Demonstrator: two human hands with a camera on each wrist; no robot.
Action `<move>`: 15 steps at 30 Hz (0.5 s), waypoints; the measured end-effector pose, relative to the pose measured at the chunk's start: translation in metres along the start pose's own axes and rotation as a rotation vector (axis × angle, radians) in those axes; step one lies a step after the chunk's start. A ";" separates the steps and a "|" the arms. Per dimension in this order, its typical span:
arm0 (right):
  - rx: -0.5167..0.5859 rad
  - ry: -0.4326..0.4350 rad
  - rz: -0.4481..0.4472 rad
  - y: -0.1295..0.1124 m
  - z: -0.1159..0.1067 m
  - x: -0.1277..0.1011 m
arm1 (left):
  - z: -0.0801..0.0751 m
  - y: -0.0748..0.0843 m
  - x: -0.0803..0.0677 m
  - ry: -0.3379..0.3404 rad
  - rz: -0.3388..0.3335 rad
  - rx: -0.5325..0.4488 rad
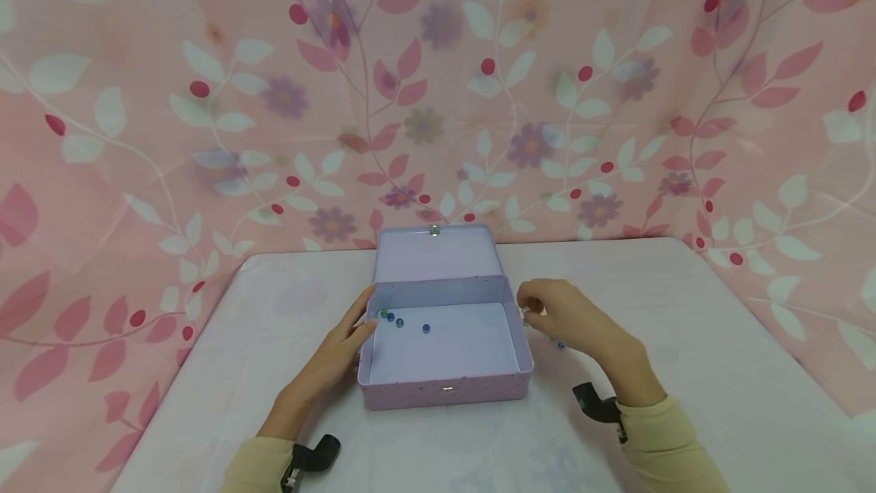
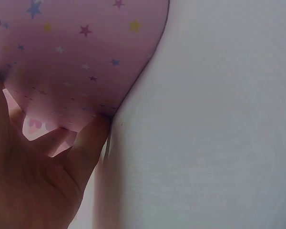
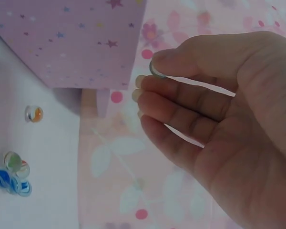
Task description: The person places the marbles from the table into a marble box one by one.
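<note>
Clear glass shows at the tip of the right hand (image 3: 219,100), where a small marble (image 3: 157,70) is pinched between thumb and index finger, the other fingers stretched out beneath it. That marble is off the worktop (image 1: 301,341), beside the right outer wall of a lavender box (image 1: 404,395).

The left hand (image 1: 340,345) grips the opposite wall, its thumb at the rim and its fingers against the outside. The box stands with its lid (image 1: 438,253) swung open towards the back; a silvery clasp (image 1: 434,230) sits on the lid's edge. Coloured stars pattern the outer walls. Inside, towards the left, lie three green and blue marbles (image 1: 391,317) near one another, with a blue marble (image 1: 426,329) a little apart.

On the white worktop to the right, an orange-and-white marble (image 3: 35,113) lies alone, near a cluster of blue, green and reddish marbles (image 3: 13,161).

Both forearms wear pale yellow sleeves and black wrist mounts (image 1: 597,404). A pink leafy, flowered cloth (image 1: 424,97) hangs behind.
</note>
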State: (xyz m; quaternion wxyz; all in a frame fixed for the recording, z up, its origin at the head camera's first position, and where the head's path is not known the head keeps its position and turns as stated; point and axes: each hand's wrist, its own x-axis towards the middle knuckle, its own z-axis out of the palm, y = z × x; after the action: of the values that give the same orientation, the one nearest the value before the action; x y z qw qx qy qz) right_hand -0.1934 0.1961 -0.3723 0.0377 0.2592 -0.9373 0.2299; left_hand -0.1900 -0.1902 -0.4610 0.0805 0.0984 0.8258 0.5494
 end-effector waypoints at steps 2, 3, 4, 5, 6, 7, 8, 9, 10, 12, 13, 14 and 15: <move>0.004 0.010 -0.014 -0.002 0.003 0.001 | 0.000 0.000 0.000 -0.001 -0.004 -0.001; 0.005 0.014 -0.021 -0.003 0.004 0.002 | 0.000 0.000 0.000 -0.002 -0.007 -0.001; 0.007 0.018 -0.030 -0.005 0.006 0.003 | 0.000 0.000 0.000 -0.002 -0.009 -0.002; 0.005 0.020 -0.037 -0.006 0.007 0.003 | 0.000 0.000 0.000 -0.003 -0.012 -0.001; 0.005 0.022 -0.045 -0.008 0.009 0.004 | 0.000 0.000 0.000 -0.002 -0.014 0.000; 0.006 0.023 -0.049 -0.010 0.010 0.004 | 0.000 0.000 0.001 -0.003 -0.016 0.001; 0.005 0.022 -0.052 -0.012 0.012 0.005 | 0.000 -0.001 0.001 -0.003 -0.018 -0.001; 0.000 0.022 -0.058 -0.014 0.013 0.005 | 0.000 -0.001 0.001 -0.004 -0.018 -0.003; -0.003 0.025 -0.067 -0.016 0.014 0.006 | 0.000 -0.001 0.001 -0.004 -0.019 -0.004; -0.012 0.020 -0.075 -0.019 0.018 0.007 | 0.000 -0.001 0.001 -0.006 -0.020 -0.006; -0.016 0.017 -0.077 -0.020 0.019 0.008 | 0.000 -0.001 0.001 -0.006 -0.020 -0.007; -0.021 0.014 -0.086 -0.022 0.021 0.008 | 0.000 -0.001 0.001 -0.006 -0.020 -0.006; -0.026 0.012 -0.093 -0.023 0.022 0.009 | 0.000 -0.001 0.001 -0.005 -0.020 -0.005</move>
State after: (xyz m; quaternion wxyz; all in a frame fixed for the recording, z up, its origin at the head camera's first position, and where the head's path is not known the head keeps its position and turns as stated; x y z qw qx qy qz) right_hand -0.1886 0.1646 -0.3812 0.0573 0.3005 -0.9269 0.2173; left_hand -0.1912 -0.1904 -0.4618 0.0885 0.0911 0.8252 0.5504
